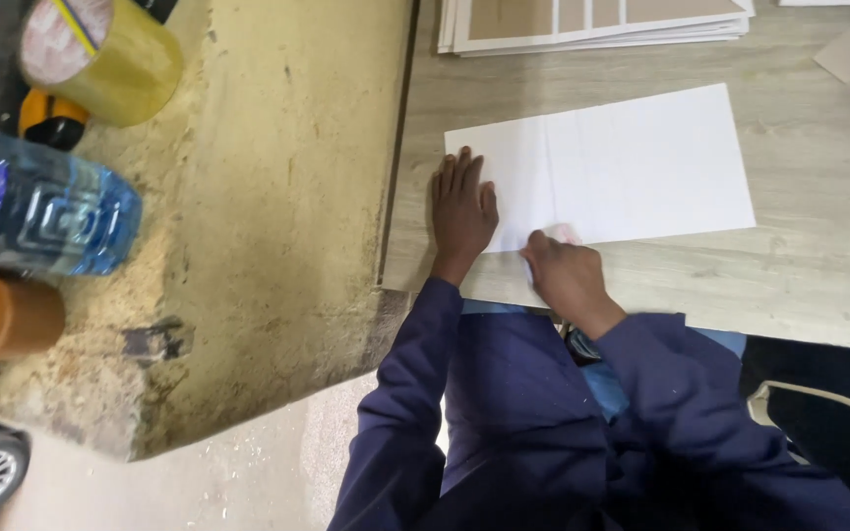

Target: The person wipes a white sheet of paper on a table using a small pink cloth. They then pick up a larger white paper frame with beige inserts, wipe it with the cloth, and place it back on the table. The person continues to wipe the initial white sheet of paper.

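Evidently the left hand (pixel 461 211) lies flat, fingers spread, pinning the white sheet (pixel 632 167) on the table (pixel 819 285) — likely to stop it sliding. At four o'clock from it, the right hand (pixel 563 275) is curled at the sheet's near edge beside a fold line — whether it pinches anything I cannot tell.

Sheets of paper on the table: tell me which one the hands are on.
The single white sheet lying flat nearest the person: the left hand presses its left end, the right hand its near edge. The stack of sheets at the far edge lies untouched.
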